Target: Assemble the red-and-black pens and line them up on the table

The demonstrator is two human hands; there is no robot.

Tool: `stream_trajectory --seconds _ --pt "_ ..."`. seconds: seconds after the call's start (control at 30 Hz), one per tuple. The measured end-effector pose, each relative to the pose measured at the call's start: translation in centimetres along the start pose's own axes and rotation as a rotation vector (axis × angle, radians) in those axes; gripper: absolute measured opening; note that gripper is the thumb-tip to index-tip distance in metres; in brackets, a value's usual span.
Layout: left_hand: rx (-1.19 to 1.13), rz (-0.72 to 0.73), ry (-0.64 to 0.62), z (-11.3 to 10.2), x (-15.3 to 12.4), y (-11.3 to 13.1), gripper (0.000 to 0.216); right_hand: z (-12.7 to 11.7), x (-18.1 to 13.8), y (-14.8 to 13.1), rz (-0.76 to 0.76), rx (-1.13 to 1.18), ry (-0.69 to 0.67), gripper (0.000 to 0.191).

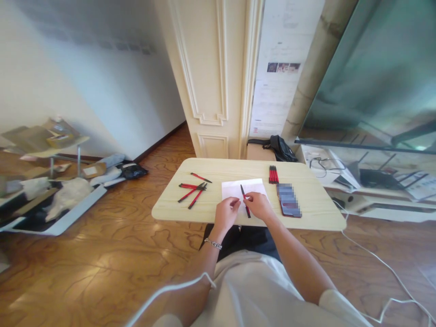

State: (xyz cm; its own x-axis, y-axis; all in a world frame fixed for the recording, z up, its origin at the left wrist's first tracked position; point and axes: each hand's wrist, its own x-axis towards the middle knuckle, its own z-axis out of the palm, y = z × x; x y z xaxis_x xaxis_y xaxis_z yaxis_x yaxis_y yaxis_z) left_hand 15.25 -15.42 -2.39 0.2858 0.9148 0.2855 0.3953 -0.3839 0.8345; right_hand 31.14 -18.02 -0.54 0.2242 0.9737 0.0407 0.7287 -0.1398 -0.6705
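Note:
My right hand (258, 205) pinches a red and black pen (247, 210) between thumb and fingers, over a white sheet of paper (229, 188). The pen points away from me, dark end at the far side. Just left of it is my left hand (227, 212), its fingers curled in and drawn together near the paper; whatever they hold, if anything, is too small to make out. A loose pile of similar pens (195, 196) lies crisscrossed to the left, one pen (200, 177) apart behind it. At the right, several pens (273, 174) lie side by side in a row.
A phone (289, 200) with a blurred screen lies on the pale table (316, 213), right of the paper. Behind the table are a black bag (281, 147) and a white cabinet (391, 211). A white cable (378, 263) hangs at the right; boxes (44, 136) stand far left.

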Motion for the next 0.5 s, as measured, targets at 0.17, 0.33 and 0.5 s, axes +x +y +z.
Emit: stream_trajectory --seconds 0.17,0.33,0.5 --pt "0.155 0.046 -0.023 0.1 -0.7 -1.3 0.015 1.1 0.5 0.2 0.000 -0.201 -0.012 0.026" --pt "0.230 0.084 -0.040 0.3 -0.7 -1.7 0.014 1.3 0.3 0.5 -0.002 -0.189 0.014 0.025" --pt "0.247 0.124 -0.033 0.4 -0.4 -1.3 0.013 0.9 0.0 1.2 0.011 -0.027 0.149 0.025"
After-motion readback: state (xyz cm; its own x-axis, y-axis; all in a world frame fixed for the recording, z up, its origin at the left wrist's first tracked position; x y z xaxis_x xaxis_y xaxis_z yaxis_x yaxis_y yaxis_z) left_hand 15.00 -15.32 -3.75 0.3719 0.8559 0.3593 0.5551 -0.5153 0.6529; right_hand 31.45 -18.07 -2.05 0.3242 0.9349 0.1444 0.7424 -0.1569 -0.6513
